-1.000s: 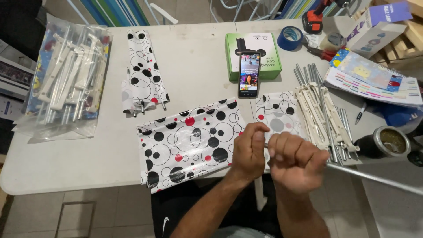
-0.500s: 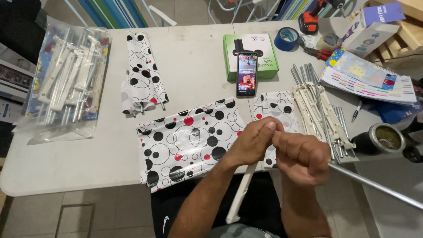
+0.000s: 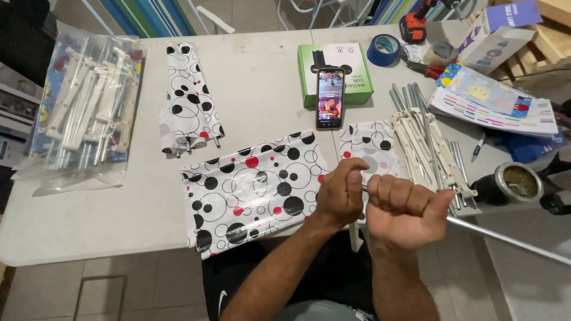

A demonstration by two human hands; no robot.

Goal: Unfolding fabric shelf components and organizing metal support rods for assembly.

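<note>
My right hand (image 3: 406, 209) is a closed fist around a thin metal rod (image 3: 505, 239) that runs out to the lower right. My left hand (image 3: 342, 191) pinches the rod's near end just left of the fist. Both hands hover over the table's front edge, above a flat white fabric piece (image 3: 254, 189) printed with black and red circles. A white plastic piece (image 3: 355, 240) hangs below the hands, mostly hidden.
A pile of metal rods and white plastic parts (image 3: 427, 142) lies to the right. A phone (image 3: 330, 98) leans on a green box (image 3: 335, 70). A folded dotted fabric (image 3: 190, 110), a clear bag of parts (image 3: 83, 113), blue tape (image 3: 383, 50), booklets (image 3: 493, 101) and a cup (image 3: 516, 183) lie around.
Both hands stayed on the rod and turned slightly. The long white plastic piece seen hanging below them half a second ago is now mostly hidden behind the hands.
</note>
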